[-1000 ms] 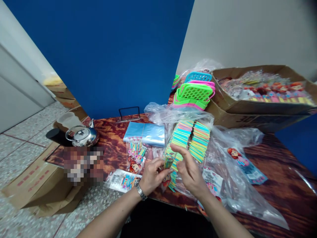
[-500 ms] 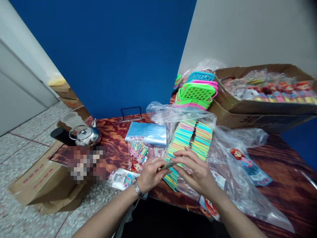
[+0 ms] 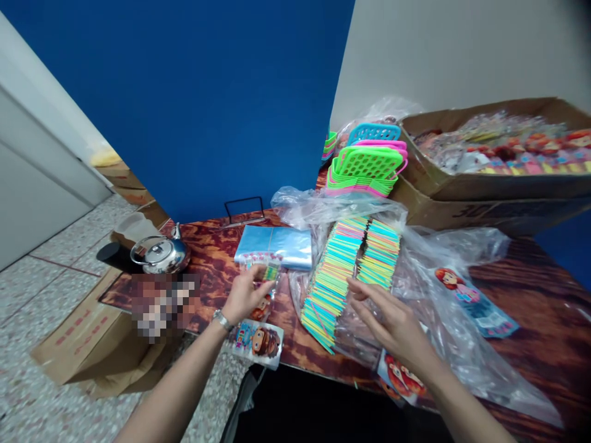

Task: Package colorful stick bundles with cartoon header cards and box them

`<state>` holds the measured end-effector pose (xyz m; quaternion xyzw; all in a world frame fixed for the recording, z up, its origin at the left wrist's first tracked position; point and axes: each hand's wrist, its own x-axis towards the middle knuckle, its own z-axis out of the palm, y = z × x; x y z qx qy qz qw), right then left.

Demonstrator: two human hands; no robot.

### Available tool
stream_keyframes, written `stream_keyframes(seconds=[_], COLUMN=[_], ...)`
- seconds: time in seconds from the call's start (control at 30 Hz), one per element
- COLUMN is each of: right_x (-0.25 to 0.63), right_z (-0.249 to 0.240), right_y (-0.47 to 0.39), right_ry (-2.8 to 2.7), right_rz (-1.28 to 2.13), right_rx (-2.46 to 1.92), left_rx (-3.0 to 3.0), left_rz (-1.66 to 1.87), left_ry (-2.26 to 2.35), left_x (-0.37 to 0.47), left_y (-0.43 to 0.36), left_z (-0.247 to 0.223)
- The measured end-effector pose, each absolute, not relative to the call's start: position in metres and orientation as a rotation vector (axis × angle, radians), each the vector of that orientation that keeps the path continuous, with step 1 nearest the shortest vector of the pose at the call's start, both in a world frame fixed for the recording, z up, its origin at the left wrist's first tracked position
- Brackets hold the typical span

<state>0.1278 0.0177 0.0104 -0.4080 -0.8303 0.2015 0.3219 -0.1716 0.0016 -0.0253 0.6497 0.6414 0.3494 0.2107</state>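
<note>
My left hand (image 3: 245,294), with a metal watch at its wrist, pinches a small bundle of green and yellow sticks (image 3: 271,272) above a clear printed packet (image 3: 261,307). Over the right part of a large pile of coloured sticks (image 3: 330,277) hovers my right hand (image 3: 388,314), its fingers bent and partly apart; nothing shows in them. The pile lies on clear plastic (image 3: 415,295). Blue-silver film bags (image 3: 286,243) lie just behind my left hand. A white packet with a cartoon figure (image 3: 265,343) rests at the front edge.
Stacked coloured baskets (image 3: 369,163) and a cardboard box of packed items (image 3: 462,194) stand at the back right. A steel kettle (image 3: 166,255) is at the left, near a black cylinder (image 3: 115,255). A wire stand (image 3: 244,209) stands behind the film bags. Another printed packet (image 3: 480,301) lies right.
My hands have parted. The left one has moved left with the small bundle, over the clear packet; the right one has come away from it and shifted slightly right.
</note>
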Motion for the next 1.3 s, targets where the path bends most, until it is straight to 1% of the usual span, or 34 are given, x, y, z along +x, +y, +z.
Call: stream_keyframes(seconds=[0.1, 0.27, 0.37, 0.43, 0.57, 0.7, 0.8, 0.87, 0.93, 0.97, 1.07, 1.13, 1.2, 1.3], right_x=[0.165, 0.226, 0.247, 0.253, 0.251, 0.242, 0.236, 0.232, 0.226, 0.222, 0.205, 0.191, 0.176, 0.157], right_z=[-0.012, -0.04, -0.051, -0.057, -0.063, -0.065, -0.066, -0.062, -0.05, -0.041, -0.008, 0.012, 0.024, 0.03], right_y=[0.023, 0.02, 0.017, 0.018, 0.025, 0.038, 0.047, 0.049, 0.046, 0.042, 0.029, 0.02, 0.013, 0.008], right_ry=[-2.223, -2.377, -2.402, -2.395, -2.354, -2.317, -2.37, -2.34, -2.29, -2.272, -2.203, -2.135, -2.076, -2.024], right_rz=[0.416, 0.122, 0.106, 0.161, 0.275, 0.234, 0.241, 0.255, 0.328, 0.392, 0.617, 0.717, 0.726, 0.647], right_rx=[-1.317, -1.868, -2.066, -2.102, -2.012, -1.905, -1.845, -1.797, -1.713, -1.652, -1.469, -1.392, -1.341, -1.289], left_rx=[1.744, 1.805, 1.866, 1.858, 1.826, 1.823, 1.885, 1.948, 1.961, 1.955, 1.793, 1.652, 1.473, 1.311], left_rz=[0.835, 0.861, 0.848, 0.854, 0.826, 0.84, 0.971, 1.109, 1.236, 1.244, 1.1, 1.049, 0.985, 0.926], left_ry=[1.927, 2.222, 2.27, 2.249, 2.233, 2.272, 2.307, 2.251, 2.095, 1.958, 1.506, 1.289, 1.161, 1.068], left_x=[-0.2, -0.206, -0.205, -0.207, -0.212, -0.208, -0.195, -0.178, -0.152, -0.136, -0.084, -0.052, -0.031, -0.02], left_y=[0.015, 0.02, 0.016, 0.014, 0.013, 0.014, 0.011, 0.005, -0.005, -0.01, -0.024, -0.029, -0.03, -0.028], left_z=[-0.045, -0.073, -0.082, -0.085, -0.088, -0.082, -0.068, -0.056, -0.043, -0.038, -0.026, -0.023, -0.021, -0.019])
